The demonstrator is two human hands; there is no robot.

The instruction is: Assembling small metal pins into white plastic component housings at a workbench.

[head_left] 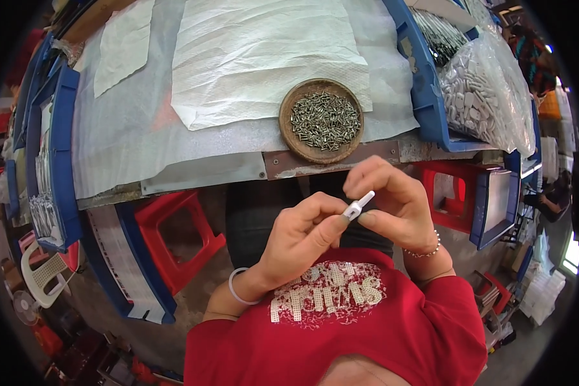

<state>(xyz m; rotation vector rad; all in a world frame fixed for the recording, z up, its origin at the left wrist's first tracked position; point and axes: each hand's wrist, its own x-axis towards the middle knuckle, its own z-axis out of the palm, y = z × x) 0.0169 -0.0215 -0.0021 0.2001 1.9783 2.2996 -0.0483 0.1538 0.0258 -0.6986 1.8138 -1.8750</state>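
My left hand (309, 228) pinches a small white plastic piece (354, 209) between thumb and fingers, above my lap and just off the table's front edge. The piece has a wider body with a small dark opening and a narrow stem pointing up to the right. My right hand (395, 202) is close beside it, its thumb tip by the body and its bent fingers apart from the thumb around the stem. Beyond the hands, a round wooden bowl (287, 132) full of small metal pins (325, 122) sits at the table's edge.
White paper sheets (264, 58) cover the table. At the right, a blue crate (424, 90) holds a clear bag of white plastic parts (476, 96) and thin metal rods. A blue crate (64, 148) stands at the left. Red stools (174, 238) are below the table.
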